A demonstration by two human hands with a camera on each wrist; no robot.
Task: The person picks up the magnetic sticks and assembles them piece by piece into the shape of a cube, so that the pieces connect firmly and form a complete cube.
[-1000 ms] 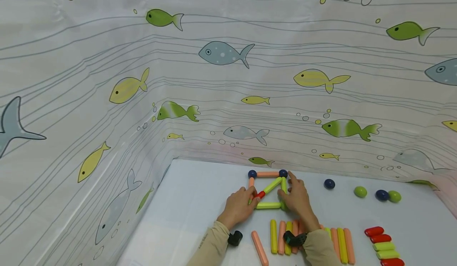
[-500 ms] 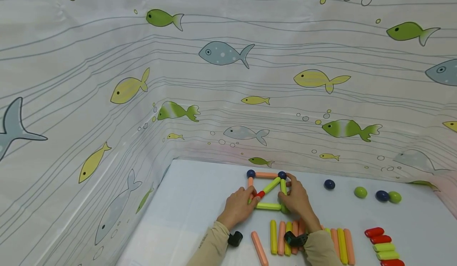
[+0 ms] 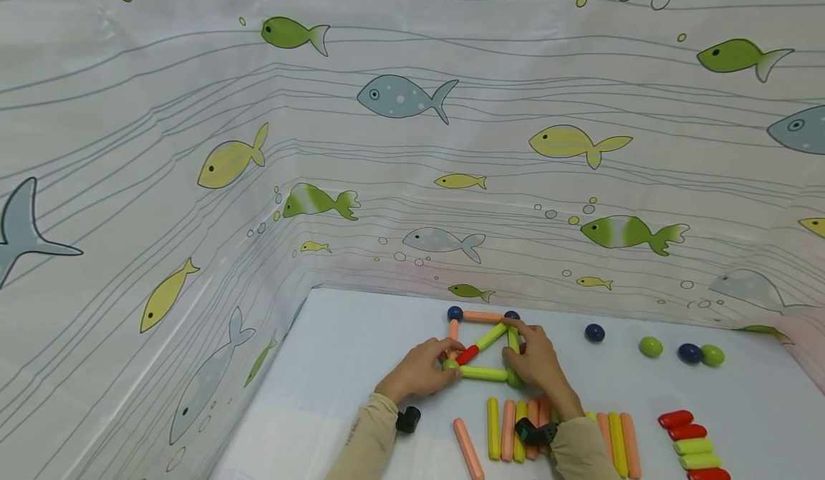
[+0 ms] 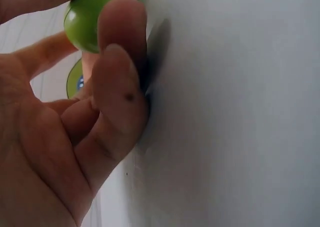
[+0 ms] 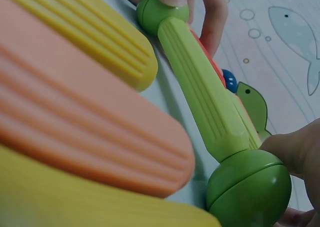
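Observation:
A flat square of toy building sticks and balls lies on the table in the head view. Its top corners are navy balls [image 3: 455, 314], joined by an orange stick [image 3: 482, 317]. My left hand [image 3: 419, 371] pinches the green ball [image 3: 450, 367] at its lower-left corner. From there a diagonal of a red stick [image 3: 467, 355] and a light-green stick [image 3: 491, 337] runs to the upper-right corner. My right hand [image 3: 538, 358] holds the right-side light-green stick [image 3: 513, 338], its index finger over the upper-right navy ball. A green ball [image 5: 249, 187] forms the lower-right corner.
Below the square lie a row of yellow and orange sticks [image 3: 493, 428] and a lone orange stick [image 3: 468, 448]. Short red and green sticks [image 3: 692, 445] sit at right. Loose balls [image 3: 595, 332] lie further back. A fish-patterned curtain [image 3: 412, 143] surrounds the table.
My left hand has shifted slightly left and down, leaving the lower-left green ball visible. My right index finger has moved from beside the upper-right navy ball to over it.

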